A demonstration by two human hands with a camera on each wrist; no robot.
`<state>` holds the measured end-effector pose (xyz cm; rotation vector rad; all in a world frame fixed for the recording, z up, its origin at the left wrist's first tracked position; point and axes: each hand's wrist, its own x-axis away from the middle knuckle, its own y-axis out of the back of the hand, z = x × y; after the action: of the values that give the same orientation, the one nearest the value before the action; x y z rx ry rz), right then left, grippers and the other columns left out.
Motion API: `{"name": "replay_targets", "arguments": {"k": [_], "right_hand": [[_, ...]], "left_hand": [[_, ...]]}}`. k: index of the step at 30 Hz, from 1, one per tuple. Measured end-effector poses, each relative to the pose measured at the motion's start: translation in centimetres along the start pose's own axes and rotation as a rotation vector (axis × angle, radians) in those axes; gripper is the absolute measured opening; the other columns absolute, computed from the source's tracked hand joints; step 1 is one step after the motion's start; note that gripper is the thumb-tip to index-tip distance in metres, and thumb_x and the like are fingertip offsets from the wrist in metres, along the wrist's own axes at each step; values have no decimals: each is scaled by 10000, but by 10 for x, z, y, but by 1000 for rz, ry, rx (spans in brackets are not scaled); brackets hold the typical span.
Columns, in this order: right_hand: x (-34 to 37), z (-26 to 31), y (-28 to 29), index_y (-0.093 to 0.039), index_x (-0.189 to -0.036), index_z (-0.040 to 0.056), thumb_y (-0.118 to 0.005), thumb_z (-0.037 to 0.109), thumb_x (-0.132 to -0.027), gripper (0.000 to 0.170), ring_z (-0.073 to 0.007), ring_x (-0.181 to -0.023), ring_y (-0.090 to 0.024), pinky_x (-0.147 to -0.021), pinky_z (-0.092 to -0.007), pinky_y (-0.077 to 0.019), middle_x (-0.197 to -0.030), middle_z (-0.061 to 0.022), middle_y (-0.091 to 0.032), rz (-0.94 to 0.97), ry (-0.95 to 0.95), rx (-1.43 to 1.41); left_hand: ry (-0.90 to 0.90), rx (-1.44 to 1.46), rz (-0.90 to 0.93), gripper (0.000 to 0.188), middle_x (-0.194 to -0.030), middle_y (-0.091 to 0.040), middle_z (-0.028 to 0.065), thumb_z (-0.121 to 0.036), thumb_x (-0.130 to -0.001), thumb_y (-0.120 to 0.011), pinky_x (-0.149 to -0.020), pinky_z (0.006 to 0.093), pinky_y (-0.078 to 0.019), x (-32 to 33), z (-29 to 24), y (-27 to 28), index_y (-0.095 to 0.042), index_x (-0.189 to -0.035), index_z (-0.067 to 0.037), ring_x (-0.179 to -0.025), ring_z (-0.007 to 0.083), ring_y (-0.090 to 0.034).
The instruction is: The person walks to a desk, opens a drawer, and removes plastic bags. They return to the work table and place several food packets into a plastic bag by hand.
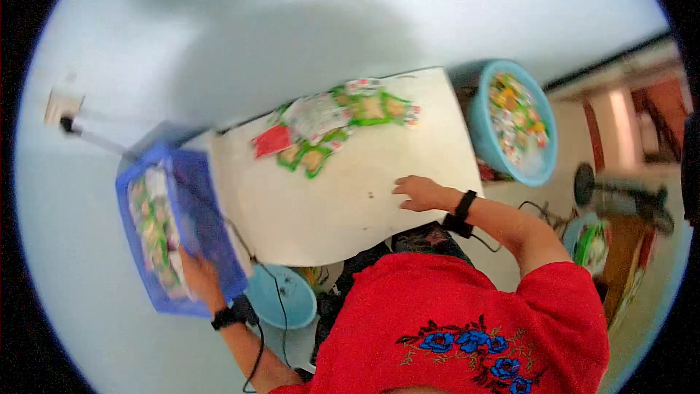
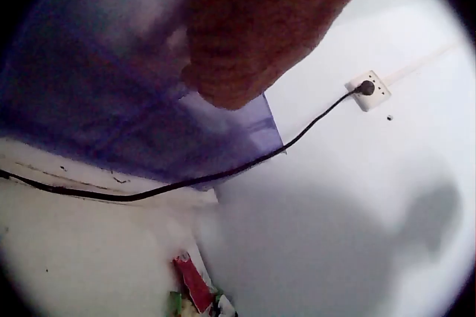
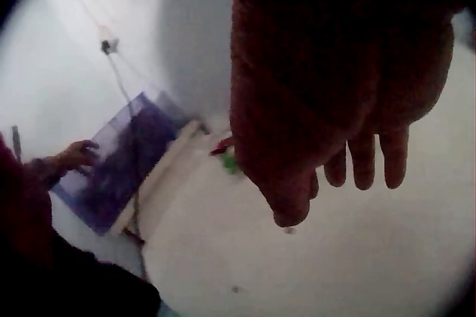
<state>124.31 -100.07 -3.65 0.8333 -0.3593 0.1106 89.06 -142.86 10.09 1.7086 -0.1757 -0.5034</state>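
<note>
Your left hand (image 1: 199,277) is at the basket (image 1: 230,263), its grip unclear. Your right hand (image 1: 421,193), fingers loosely spread, is over the table (image 1: 306,222).

Blue basket (image 1: 227,255): thin smooth plastic, semi-translucent. Packets (image 1: 372,108): plastic film, looks glossy. Tabletop (image 1: 328,208): smooth, low sheen, scuffed. Tub (image 1: 477,128): smooth plastic. Red shirt (image 1: 467,288): matt cloth, embroidered. Wall (image 2: 320,257): smooth, matt.
</note>
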Motion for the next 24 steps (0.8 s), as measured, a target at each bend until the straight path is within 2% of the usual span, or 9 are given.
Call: {"name": "replay_targets", "arguments": {"k": [2, 4, 8, 10, 12, 13, 14, 19, 24], "right_hand": [[78, -33, 1, -616, -1116, 64, -663, 307, -785, 413, -349, -1105, -523, -952, -429, -421, -1237, -183, -541, 17, -225, -76], [167, -46, -14, -613, -1129, 62, -672, 339, -776, 452, -338, -1084, -535, -940, -422, -427, -1197, -164, -567, -157, -477, -166], [319, -40, -79, -612, -1144, 69, -670, 351, -764, 476, -336, -1089, -531, -945, -414, -423, -1140, -162, -598, -206, -969, -228], [397, -51, -148, -662, -1020, 50, -663, 347, -767, 391, -334, -1012, -575, -861, -435, -461, -1033, -166, -639, -179, -1051, -119], [438, -17, -159, -683, -854, 22, -665, 356, -769, 345, -337, -859, -623, -757, -465, -477, -862, -168, -668, -101, -1312, -331], [451, -13, -169, -674, -928, 11, -658, 332, -789, 350, -301, -781, -619, -683, -444, -489, -865, -159, -666, 69, -1331, -366], [463, -9, -180, -665, -1001, 1, -652, 308, -809, 363, -266, -704, -616, -609, -424, -500, -867, -150, -664, 237, -1342, -400], [481, 37, -191, -648, -1099, 29, -643, 257, -819, 361, -206, -746, -633, -625, -347, -535, -910, -95, -680, -302, -1521, -966], [511, -5, -246, -636, -1118, 20, -641, 257, -827, 375, -195, -736, -626, -628, -337, -536, -924, -105, -677, -292, -1521, -1031]], "left_hand": [[195, -82, 124, 552, -1157, -580, 238, -62, -815, -531, -874, 423, -452, -5, -33, 20, -396, -1348, -9, -1041, 388, -565], [69, -109, 26, 579, -1231, -543, 221, -59, -807, -533, -939, 396, -421, -5, 22, -14, -380, -1364, -26, -1108, 363, -534], [-51, -366, -61, 618, -1394, -362, 228, -65, -802, -574, -1042, 421, -323, -4, -6, -2, -356, -1379, -36, -1271, 380, -364], [-138, -476, -103, 629, -1425, -299, 240, -77, -802, -596, -1071, 433, -287, -15, -25, -13, -348, -1378, -24, -1305, 396, -308], [-349, -412, -113, 645, -1438, -251, 257, -95, -799, -623, -1089, 445, -261, -22, -49, -23, -342, -1372, -4, -1321, 411, -269], [-228, -277, 83, 664, -1436, -248, 264, -119, -794, -647, -1110, 431, -229, -11, -132, 5, -336, -1363, 21, -1326, 400, -271], [-337, -210, 105, 672, -1435, -249, 266, -119, -787, -656, -1108, 432, -232, -11, -147, -10, -337, -1362, 21, -1327, 402, -268], [-694, 150, 422, 703, -1426, -245, 288, -108, -759, -686, -1096, 434, -253, 7, -236, -73, -341, -1361, 7, -1329, 415, -259], [-920, 80, 547, 736, -1415, -246, 320, -130, -730, -717, -1075, 464, -274, 36, -335, -96, -351, -1357, -6, -1319, 433, -267]]}}
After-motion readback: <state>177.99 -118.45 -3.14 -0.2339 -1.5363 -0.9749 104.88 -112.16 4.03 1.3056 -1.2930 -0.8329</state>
